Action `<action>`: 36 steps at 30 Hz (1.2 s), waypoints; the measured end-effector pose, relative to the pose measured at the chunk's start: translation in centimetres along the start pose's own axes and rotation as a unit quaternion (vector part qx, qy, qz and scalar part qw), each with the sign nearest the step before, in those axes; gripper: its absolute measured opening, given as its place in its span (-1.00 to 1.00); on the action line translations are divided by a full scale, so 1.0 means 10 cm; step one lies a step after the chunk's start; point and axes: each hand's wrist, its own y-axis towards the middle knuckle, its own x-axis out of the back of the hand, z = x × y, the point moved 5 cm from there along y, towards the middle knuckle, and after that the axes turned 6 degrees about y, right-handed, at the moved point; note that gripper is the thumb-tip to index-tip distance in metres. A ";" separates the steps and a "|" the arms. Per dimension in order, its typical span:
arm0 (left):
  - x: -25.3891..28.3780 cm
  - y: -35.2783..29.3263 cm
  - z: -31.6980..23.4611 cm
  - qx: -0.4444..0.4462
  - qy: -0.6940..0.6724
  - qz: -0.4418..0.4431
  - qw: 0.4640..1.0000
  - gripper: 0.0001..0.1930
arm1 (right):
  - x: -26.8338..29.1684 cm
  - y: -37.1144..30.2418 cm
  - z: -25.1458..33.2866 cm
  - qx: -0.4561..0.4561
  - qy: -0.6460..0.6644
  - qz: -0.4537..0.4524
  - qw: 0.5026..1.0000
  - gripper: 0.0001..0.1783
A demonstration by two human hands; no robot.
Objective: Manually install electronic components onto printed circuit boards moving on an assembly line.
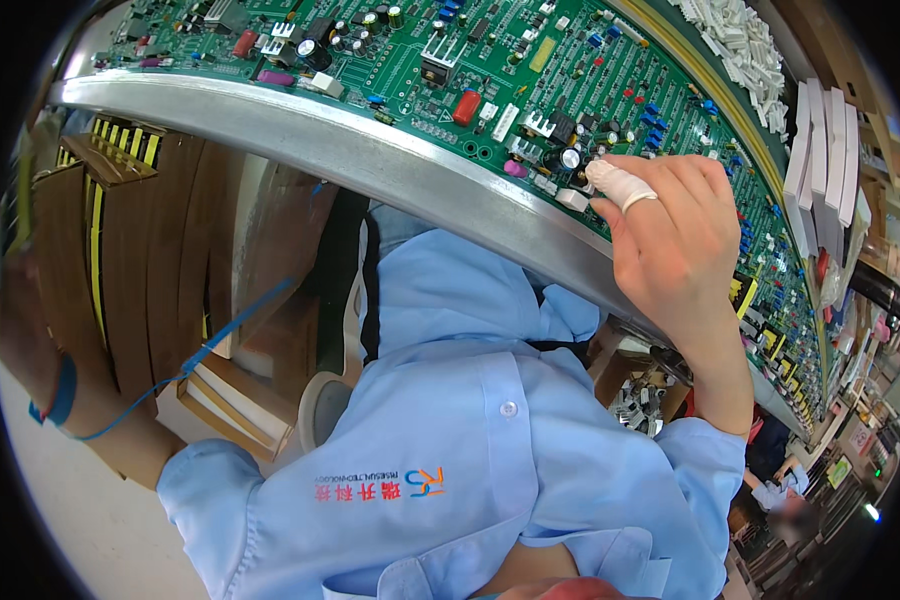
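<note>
My right hand is over the green circuit board, near its front edge. A white finger cot covers the index finger. Thumb and index fingertip come together in a pinch beside a round black capacitor and a white block component; whatever lies between them is too small to name. My left hand is down at the far left, beside brown cardboard dividers. It is dark and smeared, so its fingers do not show. A blue wrist strap is on that arm, its cord trailing right.
A metal rail runs along the board's near edge. White plastic parts are piled at the far right, by upright white strips. A bin of small metallic parts sits below the rail. Another person is at lower right.
</note>
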 end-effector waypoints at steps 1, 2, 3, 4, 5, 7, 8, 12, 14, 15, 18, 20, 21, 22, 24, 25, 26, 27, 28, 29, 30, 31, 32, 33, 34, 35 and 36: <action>-0.19 0.03 0.05 0.007 0.011 0.070 0.997 -0.61 | 0.00 0.00 0.01 0.001 0.001 0.000 1.000 -0.71; -0.37 0.03 0.09 0.013 0.019 0.139 0.990 -0.58 | -0.01 0.01 0.03 -0.010 0.008 0.006 1.000 -0.72; -0.87 -0.02 -0.07 0.003 0.026 0.166 0.986 -0.58 | -0.01 0.02 0.02 -0.025 0.006 0.014 1.000 -0.73; -1.41 -0.11 -0.31 -0.007 0.034 0.193 0.981 -0.57 | -0.01 0.02 0.03 -0.028 -0.001 0.016 0.999 -0.73; -1.60 -0.12 -0.39 -0.023 0.063 0.209 0.976 -0.50 | 0.00 0.01 0.03 -0.027 -0.005 0.011 1.000 -0.73; -1.97 -0.18 -0.51 -0.027 0.033 0.280 0.959 -0.53 | -0.02 -0.02 0.00 -0.028 0.001 0.006 1.000 -0.73; -2.03 -0.18 -0.49 -0.015 0.048 0.283 0.958 -0.55 | -0.02 -0.01 0.01 -0.035 0.003 0.007 0.999 -0.75; -2.23 -0.19 -0.40 0.002 0.012 0.307 0.952 -0.56 | -0.01 0.01 0.03 -0.024 -0.006 0.011 1.000 -0.77; -2.30 -0.25 -0.43 -0.023 0.003 0.328 0.945 -0.50 | -0.01 0.04 0.01 -0.006 -0.004 0.021 1.000 -0.77; -2.33 -0.29 -0.45 -0.036 0.000 0.338 0.940 -0.46 | -0.01 0.05 0.02 0.012 -0.006 0.029 0.999 -0.77; -2.65 -0.27 -0.47 -0.096 -0.039 0.387 0.916 -0.34 | -0.01 0.05 -0.03 -0.029 -0.023 0.056 0.998 -0.75; -2.65 -0.36 -0.64 -0.078 0.006 0.384 0.920 -0.32 | 0.00 0.06 -0.02 -0.002 -0.013 0.048 0.999 -0.75; -2.63 -0.38 -0.70 -0.062 0.044 0.381 0.921 -0.29 | 0.01 0.05 0.00 0.023 -0.009 0.041 0.999 -0.76; -2.72 -0.41 -0.63 -0.070 -0.079 0.381 0.918 -0.27 | 0.03 0.04 -0.01 0.014 -0.018 0.038 0.999 -0.76; -2.87 -0.40 -0.60 -0.060 -0.092 0.396 0.912 -0.26 | 0.09 0.03 -0.06 -0.033 0.017 0.074 0.997 -0.74; -2.98 -0.41 -0.64 -0.040 -0.100 0.402 0.909 -0.25 | 0.18 0.00 -0.11 -0.043 0.010 0.070 0.997 -0.74; -3.12 -0.46 -0.72 -0.071 -0.134 0.406 0.901 -0.22 | 0.34 -0.07 -0.21 -0.086 0.020 0.017 0.996 -0.72; -3.25 -0.50 -0.84 -0.067 -0.144 0.411 0.898 -0.20 | 0.49 -0.12 -0.30 -0.129 0.030 -0.036 0.990 -0.69; -3.39 -0.55 -0.96 -0.100 -0.137 0.429 0.887 -0.19 | 0.62 -0.14 -0.38 -0.153 0.085 -0.094 0.980 -0.72; -3.52 -0.58 -1.06 -0.134 -0.130 0.446 0.875 -0.18 | 0.71 -0.19 -0.46 -0.170 0.101 -0.139 0.970 -0.75; -3.62 -0.63 -1.20 -0.225 -0.076 0.443 0.864 -0.17 | 0.76 -0.25 -0.51 -0.192 0.099 -0.163 0.963 -0.75; -3.68 -0.71 -1.25 -0.260 -0.031 0.413 0.872 -0.18 | 0.76 -0.30 -0.57 -0.209 0.102 -0.185 0.955 -0.76; -3.74 -0.78 -1.36 -0.303 0.040 0.419 0.855 -0.18 | 0.74 -0.35 -0.61 -0.212 0.104 -0.194 0.952 -0.76; -3.80 -0.84 -1.46 -0.343 0.112 0.421 0.832 -0.17 | 0.71 -0.41 -0.67 -0.220 0.102 -0.218 0.945 -0.76; -3.89 -0.91 -1.49 -0.352 0.147 0.429 0.819 -0.14 | 0.71 -0.49 -0.72 -0.234 0.096 -0.242 0.937 -0.76; -3.98 -0.96 -1.50 -0.369 0.146 0.443 0.804 -0.11 | 0.71 -0.55 -0.77 -0.242 0.095 -0.250 0.933 -0.76; -4.04 -0.99 -1.52 -0.387 0.152 0.444 0.793 -0.10 | 0.73 -0.58 -0.81 -0.238 0.098 -0.261 0.930 -0.75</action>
